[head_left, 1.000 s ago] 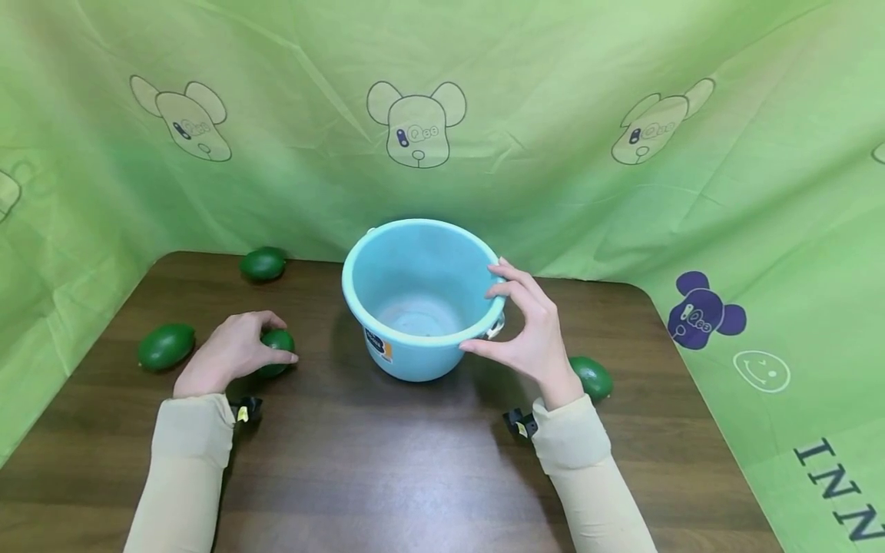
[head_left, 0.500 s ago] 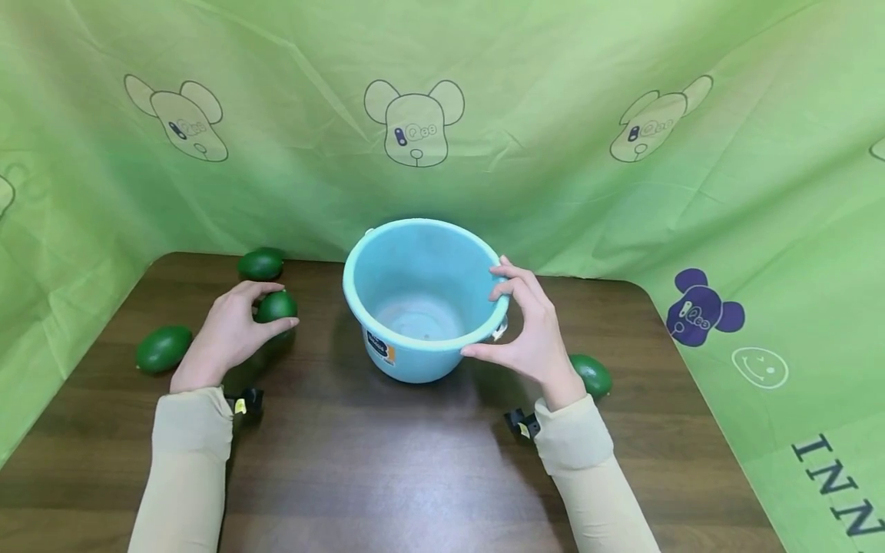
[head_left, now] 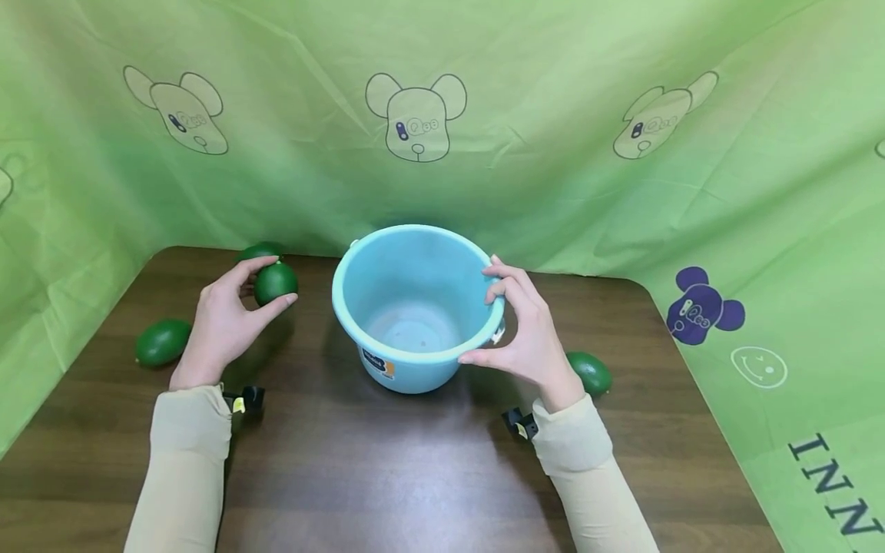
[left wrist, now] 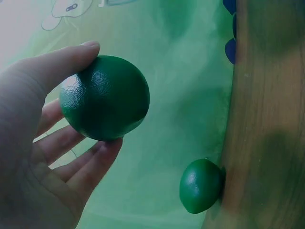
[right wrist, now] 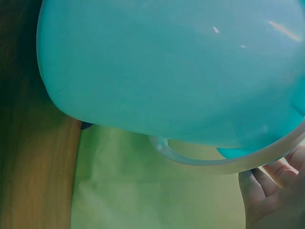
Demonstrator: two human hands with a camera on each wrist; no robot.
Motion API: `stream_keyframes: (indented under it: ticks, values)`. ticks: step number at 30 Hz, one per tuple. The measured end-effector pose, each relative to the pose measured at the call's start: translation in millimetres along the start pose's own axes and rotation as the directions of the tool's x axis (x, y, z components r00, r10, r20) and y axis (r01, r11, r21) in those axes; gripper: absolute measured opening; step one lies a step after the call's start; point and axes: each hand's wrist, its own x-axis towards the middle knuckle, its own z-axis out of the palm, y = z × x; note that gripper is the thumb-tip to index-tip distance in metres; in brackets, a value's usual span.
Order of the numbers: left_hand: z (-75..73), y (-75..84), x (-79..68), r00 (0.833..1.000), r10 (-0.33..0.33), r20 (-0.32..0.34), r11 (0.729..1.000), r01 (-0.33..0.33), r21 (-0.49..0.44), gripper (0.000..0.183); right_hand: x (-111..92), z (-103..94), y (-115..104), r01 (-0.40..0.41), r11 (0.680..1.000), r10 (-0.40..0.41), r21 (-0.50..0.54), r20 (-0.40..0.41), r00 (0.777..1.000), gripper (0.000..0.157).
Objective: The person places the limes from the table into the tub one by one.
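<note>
In the head view my left hand [head_left: 223, 322] holds a green lime [head_left: 275, 284] between thumb and fingertips, raised above the table, left of the bucket. The left wrist view shows the thumb on one side of this lime [left wrist: 107, 98] and fingertips on the other. My right hand [head_left: 528, 330] grips the right rim of a light blue bucket [head_left: 415, 372], fingers over the edge and thumb on the near side. The bucket's inside shows no contents. In the right wrist view the bucket wall [right wrist: 157, 71] fills most of the picture, with its pale handle [right wrist: 205, 164] beside the fingers.
One lime [head_left: 163, 342] lies at the left of the brown wooden table [head_left: 387, 476]. Another lime [head_left: 257, 250] sits near the back edge, partly covered by the left hand. A lime [head_left: 589, 373] rests right of the right wrist. A green printed curtain [head_left: 290, 184] surrounds the table.
My left hand has gripped the lime, raised it off the table and moved toward the back. The bucket has shifted slightly left and nearer, with the right hand still on its rim.
</note>
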Motion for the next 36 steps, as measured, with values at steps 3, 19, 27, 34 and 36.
stream_keyframes:
  ticks: [3, 19, 27, 34, 36]
  values:
    - [-1.1, 3.7, -1.8, 1.000, 0.008, -0.029, 1.000, -0.008, -0.004, 0.060, 0.3, 0.4, 3.0, 0.014, 1.000, -0.014, 0.008, 0.006, 1.000, 0.079]
    - [-6.7, 30.7, -2.8, 0.987, 0.074, -0.141, 0.995, -0.083, -0.058, 0.065, 1.5, -1.9, -1.6, 0.059, 0.998, -0.060, 0.033, 0.013, 0.998, 0.078]
    - [-6.9, 33.3, -3.9, 0.983, 0.102, -0.156, 0.992, -0.112, -0.055, 0.066, -0.1, 3.2, -9.5, 0.091, 0.992, -0.093, 0.087, 0.023, 0.995, 0.074]
    - [-10.2, 37.7, -5.8, 0.975, 0.115, -0.188, 0.991, -0.125, -0.040, 0.066, 0.8, 7.3, -20.1, 0.134, 0.982, -0.141, 0.132, 0.050, 0.989, 0.071]
    - [-11.3, 38.9, -6.2, 0.975, 0.117, -0.191, 0.991, -0.128, -0.044, 0.066, 1.0, 7.7, -22.2, 0.139, 0.981, -0.147, 0.136, 0.051, 0.988, 0.070]
